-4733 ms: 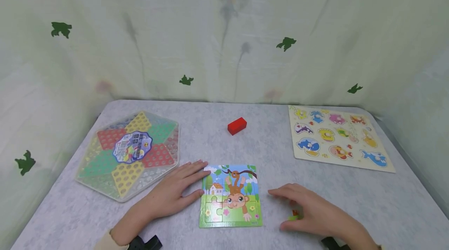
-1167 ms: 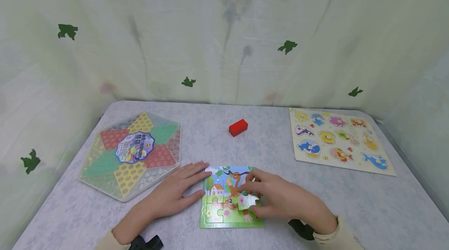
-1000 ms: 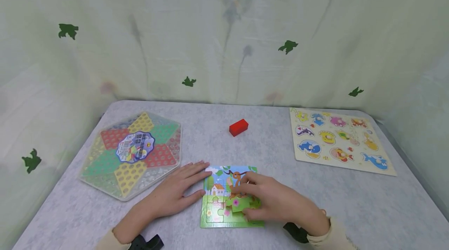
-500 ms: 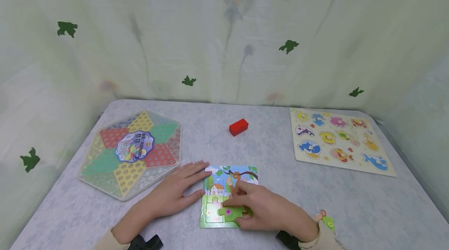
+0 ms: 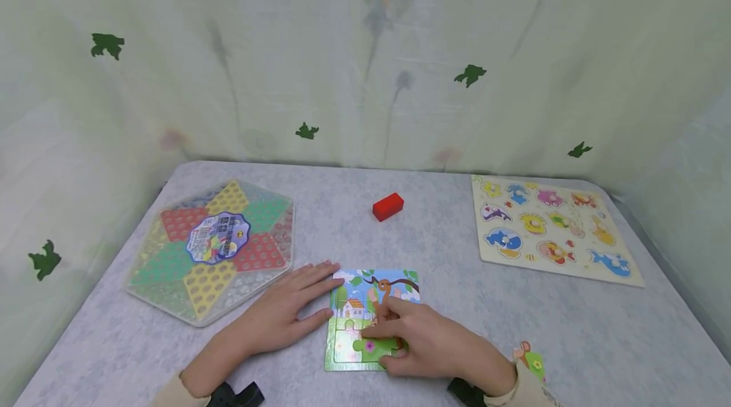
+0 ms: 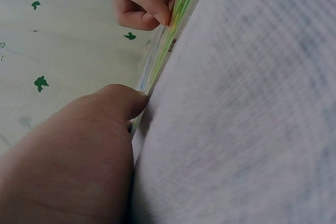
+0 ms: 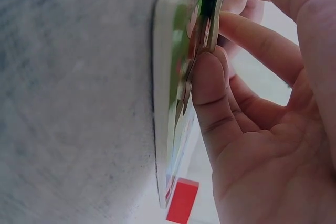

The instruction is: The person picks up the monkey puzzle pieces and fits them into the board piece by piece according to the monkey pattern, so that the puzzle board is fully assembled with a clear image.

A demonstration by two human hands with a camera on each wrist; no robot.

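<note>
A jigsaw puzzle (image 5: pixel 353 310) with a monkey picture lies on the table in front of me in the head view. My right hand (image 5: pixel 425 340) pinches a green jigsaw piece with a pink flower (image 5: pixel 370 348) between thumb and fingers, over the puzzle's lower part. Seen from the right wrist, the thumb (image 7: pixel 210 80) presses along the piece's edge, close above the board. My left hand (image 5: pixel 285 312) lies flat with straight fingers, its thumb and fingertips at the puzzle's left edge. The right hand hides the puzzle's lower right part.
Beside my right sleeve lies a loose jigsaw piece (image 5: pixel 534 362). A red block (image 5: pixel 388 207) stands behind the puzzle. A hexagonal checkers board (image 5: pixel 263 220) lies at the left, a sea-animal peg puzzle (image 5: pixel 588 272) at the back right. A curtain (image 5: pixel 365 45) hangs behind the table.
My right hand has moved left from the table to over the puzzle with the green piece, then lower and further left. A loose piece now shows by its wrist. The left hand stays put.
</note>
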